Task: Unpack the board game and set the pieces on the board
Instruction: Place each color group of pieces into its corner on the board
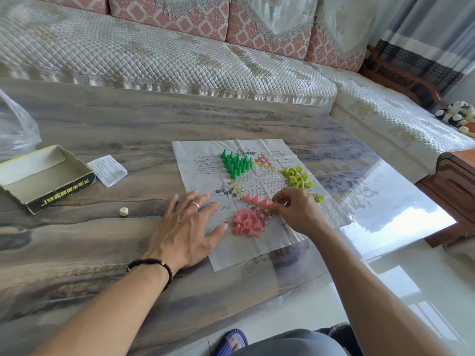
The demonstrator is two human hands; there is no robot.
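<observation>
Grey-brown marbled tabletop (pixel 108 119) carries everything; quilted sofa (pixel 154 55) behind it. Paper board (pixel 200 160) lies flat near the tabletop's right end, open box (pixel 43 176) well to its left with a leaflet (pixel 108 170) just beside it. Your left hand (pixel 187 227) rests flat, fingers spread, on the board's left edge, holding nothing. Your right hand (pixel 295 209) pinches a pink piece (pixel 272 205) at the board's near star point, grip closed on it. Green pieces (pixel 236 163) stand at the far left, yellow pieces (pixel 297 177) heaped right, pink pile (pixel 245 223) near. Die (pixel 124 211) sits off-board, left.
</observation>
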